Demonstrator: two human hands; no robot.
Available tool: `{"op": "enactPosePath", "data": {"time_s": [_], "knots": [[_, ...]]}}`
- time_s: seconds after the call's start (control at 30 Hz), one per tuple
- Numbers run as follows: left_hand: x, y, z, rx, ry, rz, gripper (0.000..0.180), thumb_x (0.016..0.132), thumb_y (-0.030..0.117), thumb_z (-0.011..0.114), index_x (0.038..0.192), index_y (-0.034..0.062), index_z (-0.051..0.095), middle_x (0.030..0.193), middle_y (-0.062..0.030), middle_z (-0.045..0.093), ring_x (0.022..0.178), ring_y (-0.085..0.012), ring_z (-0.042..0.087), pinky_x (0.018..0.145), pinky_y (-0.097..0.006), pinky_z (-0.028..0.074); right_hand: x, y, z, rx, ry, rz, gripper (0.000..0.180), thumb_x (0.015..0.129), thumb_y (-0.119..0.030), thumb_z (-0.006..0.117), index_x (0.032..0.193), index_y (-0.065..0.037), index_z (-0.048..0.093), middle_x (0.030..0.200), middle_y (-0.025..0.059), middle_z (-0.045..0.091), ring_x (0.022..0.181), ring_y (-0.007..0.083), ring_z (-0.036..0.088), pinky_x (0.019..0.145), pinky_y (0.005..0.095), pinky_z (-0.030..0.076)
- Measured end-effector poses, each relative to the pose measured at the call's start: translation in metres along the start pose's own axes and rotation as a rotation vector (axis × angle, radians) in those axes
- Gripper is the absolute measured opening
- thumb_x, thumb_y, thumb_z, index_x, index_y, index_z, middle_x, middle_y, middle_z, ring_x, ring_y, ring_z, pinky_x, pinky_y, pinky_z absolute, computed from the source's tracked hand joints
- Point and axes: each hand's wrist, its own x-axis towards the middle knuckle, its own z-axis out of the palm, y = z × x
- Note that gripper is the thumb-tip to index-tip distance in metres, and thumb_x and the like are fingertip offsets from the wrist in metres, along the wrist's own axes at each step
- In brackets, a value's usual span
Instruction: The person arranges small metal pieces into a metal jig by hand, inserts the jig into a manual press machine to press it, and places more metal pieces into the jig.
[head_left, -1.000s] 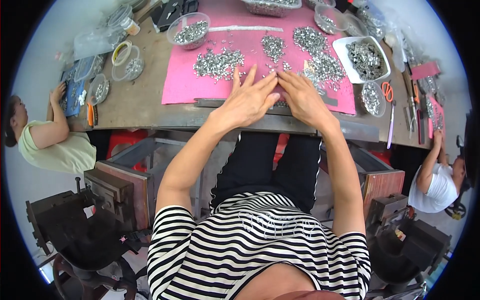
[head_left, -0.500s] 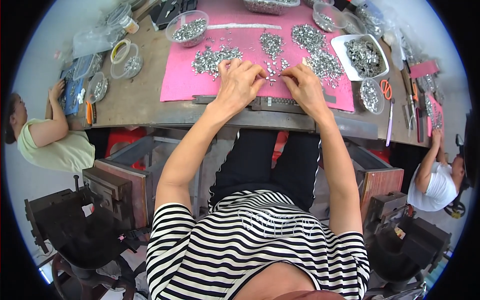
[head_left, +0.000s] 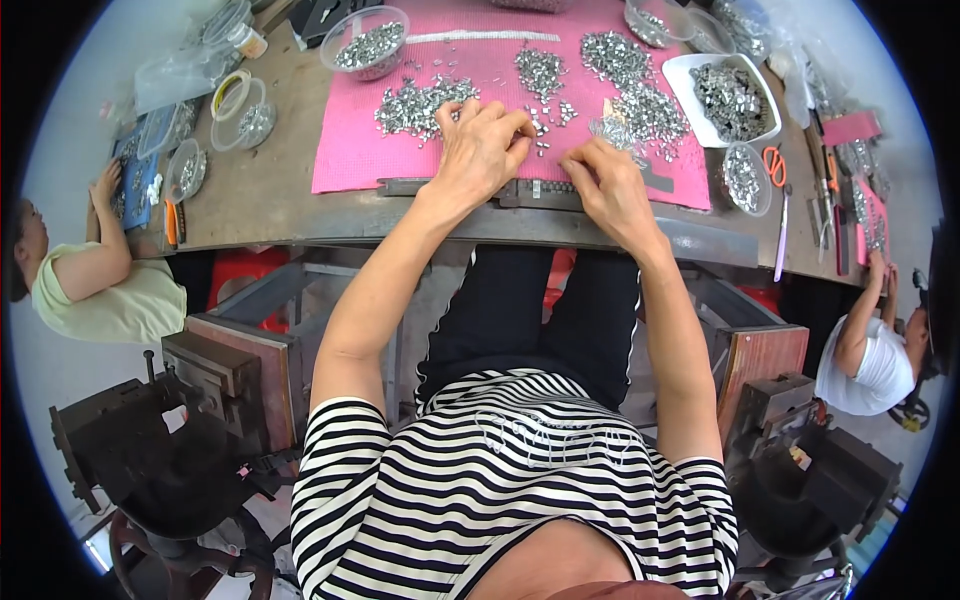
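My left hand [head_left: 478,150] hovers over the pink mat [head_left: 345,165], thumb and index finger closed together. Whatever is between those fingertips is too small to make out. Close beside it, my right hand [head_left: 608,185] is curled, its thumb and index finger pinched just above a dark metal bar [head_left: 545,194] with small slots; its fingertips hide what they hold, if anything. A few loose silvery metal pieces [head_left: 541,130] lie between the hands. Beyond my left hand spreads a pile of small metal pieces [head_left: 415,108]; another pile [head_left: 655,120] lies beyond my right hand.
A white tray [head_left: 772,125] of metal parts and a clear tub [head_left: 743,180] stand at right, near orange-handled scissors [head_left: 773,166] and a purple-handled tool [head_left: 781,245]. Back left is a clear bowl [head_left: 366,45] of pieces. Co-workers sit at left [head_left: 100,280] and right [head_left: 865,360].
My right hand has drawn back toward me, its fingertips lower and nearer the metal bar. The left hand stays about where it was over the mat. The whole view has shifted slightly.
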Motion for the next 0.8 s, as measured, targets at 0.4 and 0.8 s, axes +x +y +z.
{"op": "enactPosePath", "data": {"time_s": [0.4,0.8], "knots": [[0.000,-0.005,0.000,0.104,0.032,0.108,0.007,0.088,0.020,0.073,0.093,0.0151,0.074,0.083,-0.0002,0.062,0.090,-0.0213,0.057,0.099,-0.048,0.031,-0.018,-0.003,0.007,-0.031,0.057,-0.064,0.008,0.088,-0.006,0.071,0.095,-0.001,0.072,0.089,0.0110,0.066,0.081,0.0295,0.064,0.077,0.0376,0.048],[-0.038,0.034,-0.006,-0.106,0.056,0.105,0.012,0.082,0.016,0.078,0.091,0.0108,0.072,0.086,-0.0005,0.063,0.090,-0.0200,0.058,0.098,-0.042,0.033,0.027,0.016,0.026,-0.038,-0.011,0.111,0.015,0.084,-0.011,0.075,0.089,0.002,0.070,0.083,0.0143,0.065,0.074,0.0305,0.063,0.068,0.0398,0.050]]}}
